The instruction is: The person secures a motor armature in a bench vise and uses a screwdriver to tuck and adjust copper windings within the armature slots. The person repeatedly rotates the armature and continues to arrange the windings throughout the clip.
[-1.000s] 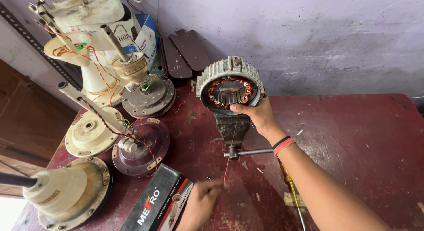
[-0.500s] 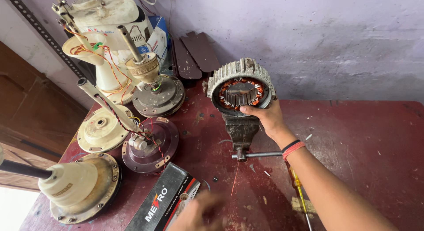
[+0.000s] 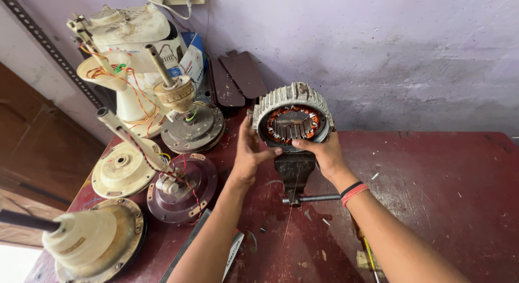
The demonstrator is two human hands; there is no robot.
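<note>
Past the cream and maroon fan motor housings [image 3: 121, 169] on the dark red desk [image 3: 443, 191], the left hand [image 3: 250, 153] and right hand [image 3: 323, 153] curl their fingers around the ribbed grey motor stator [image 3: 292, 116], already clamped upright in the black bench vise [image 3: 294, 172], its copper windings in place.

Matt ribbed metal stator housing [image 3: 292, 99]

Bare red table [image 3: 432, 185] lies open to the right of the vise [image 3: 294, 172]. To its left, fan motor housings [image 3: 184, 180] with upright shafts crowd the surface, blocking passage there.
</note>
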